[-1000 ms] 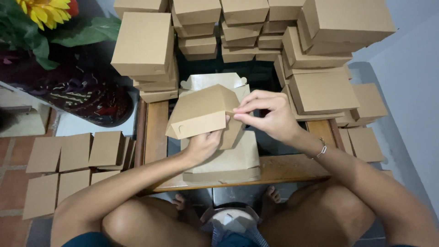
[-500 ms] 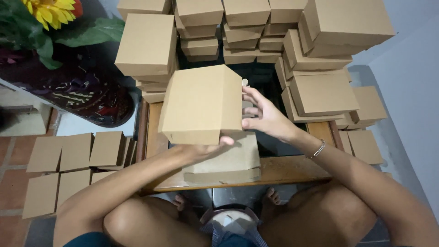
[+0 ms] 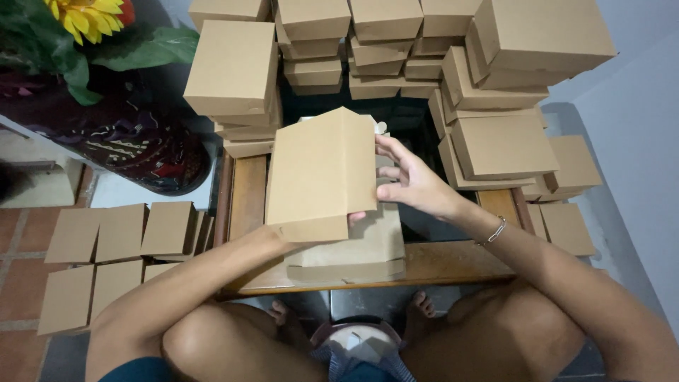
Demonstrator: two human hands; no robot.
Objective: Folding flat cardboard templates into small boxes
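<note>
I held a half-formed brown cardboard box upright above the low wooden table, its broad panel facing me and one crease running down it. My left hand was almost wholly hidden behind the box's lower edge; only fingertips showed there, gripping it from below. My right hand stood at the box's right edge, fingers spread and curled, thumb and forefinger touching the side panel; whether it clamped or merely steadied, I could not tell.

Directly beneath the box, a small pile of flat brown cardboard blanks lay on the table, unfolded. Beyond the box and to both sides of it, stacks of finished closed brown boxes rose in several tiers. To the left of the box, on the tiled floor, folded brown cardboard sleeves lay in rows. Further left of the box stood a dark patterned vase with a yellow sunflower.

Judgement: many boxes were complete; the one in hand was only part-formed, flaps not closed, and blanks remained.
</note>
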